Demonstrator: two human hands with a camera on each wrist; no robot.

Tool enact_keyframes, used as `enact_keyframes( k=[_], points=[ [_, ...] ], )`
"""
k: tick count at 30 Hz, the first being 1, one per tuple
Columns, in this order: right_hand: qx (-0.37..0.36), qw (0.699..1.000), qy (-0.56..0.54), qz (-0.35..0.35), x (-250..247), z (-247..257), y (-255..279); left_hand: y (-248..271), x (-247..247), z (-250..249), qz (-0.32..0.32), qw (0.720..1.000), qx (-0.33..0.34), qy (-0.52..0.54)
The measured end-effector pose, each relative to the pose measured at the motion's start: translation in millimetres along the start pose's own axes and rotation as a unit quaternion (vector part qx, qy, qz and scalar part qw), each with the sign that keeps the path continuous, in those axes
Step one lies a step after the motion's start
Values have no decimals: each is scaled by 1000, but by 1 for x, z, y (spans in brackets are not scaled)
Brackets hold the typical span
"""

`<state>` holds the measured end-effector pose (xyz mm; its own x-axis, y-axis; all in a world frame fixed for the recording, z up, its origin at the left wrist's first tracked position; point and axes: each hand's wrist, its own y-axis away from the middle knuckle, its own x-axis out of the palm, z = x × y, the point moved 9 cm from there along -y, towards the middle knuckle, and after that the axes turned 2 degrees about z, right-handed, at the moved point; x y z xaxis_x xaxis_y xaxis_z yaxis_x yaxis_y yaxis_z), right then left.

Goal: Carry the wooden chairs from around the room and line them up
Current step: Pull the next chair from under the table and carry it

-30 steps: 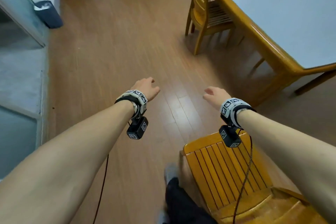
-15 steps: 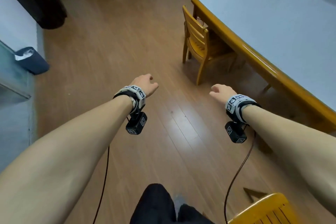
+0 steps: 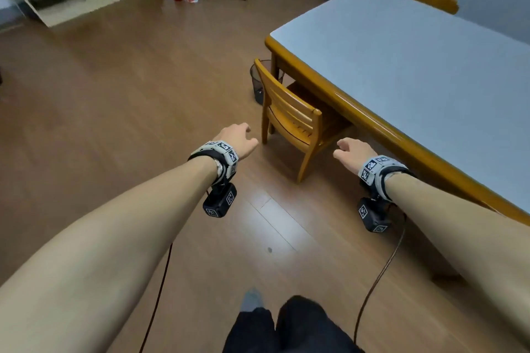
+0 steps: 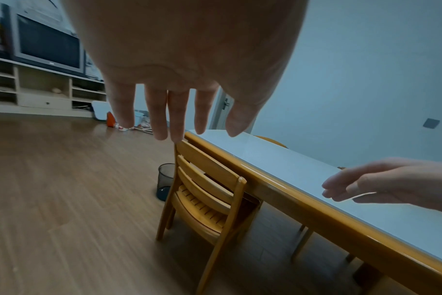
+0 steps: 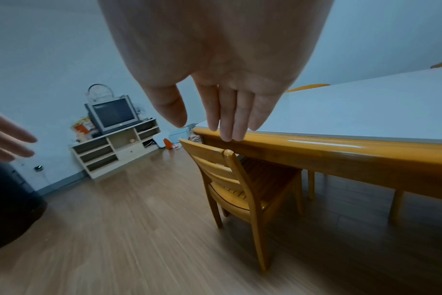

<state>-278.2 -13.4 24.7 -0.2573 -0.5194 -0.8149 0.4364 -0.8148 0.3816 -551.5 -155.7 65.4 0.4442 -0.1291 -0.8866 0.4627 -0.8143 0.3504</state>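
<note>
Pale-walled room with a wood plank floor [image 3: 120,112]

A long wood-edged table [image 3: 341,94] has a grey top; a low open shelf unit [image 5: 114,151] holds an old television [image 5: 114,113]; a mesh wastebasket [image 4: 165,181] stands by the table's corner.

The wooden floor [image 3: 120,100] carries a chair [image 3: 289,120] tucked under the surface [image 3: 415,71], a mesh bin [image 3: 258,80] beside it.

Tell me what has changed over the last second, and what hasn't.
The person has walked away from the chair that stood at their feet, now out of view, toward the chair tucked under the table. That chair now lies just beyond both hands. The left hand and right hand stay open, reaching forward, touching nothing. Chair and table have not moved.
</note>
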Motion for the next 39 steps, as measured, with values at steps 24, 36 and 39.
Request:
enact_keyframes(
  k=[24, 36, 39],
  points=[
    [186, 973, -88, 101, 69, 48, -366, -488, 7, -17, 129, 970, 175, -109],
    [308, 951, -8, 15, 86, 67, -351, -544, 18, -19, 136, 882, 361, -270],
    [326, 945, -7, 0, 102, 85, -334, -537, 21, 2, 147, 869, 375, -288]
  ],
)
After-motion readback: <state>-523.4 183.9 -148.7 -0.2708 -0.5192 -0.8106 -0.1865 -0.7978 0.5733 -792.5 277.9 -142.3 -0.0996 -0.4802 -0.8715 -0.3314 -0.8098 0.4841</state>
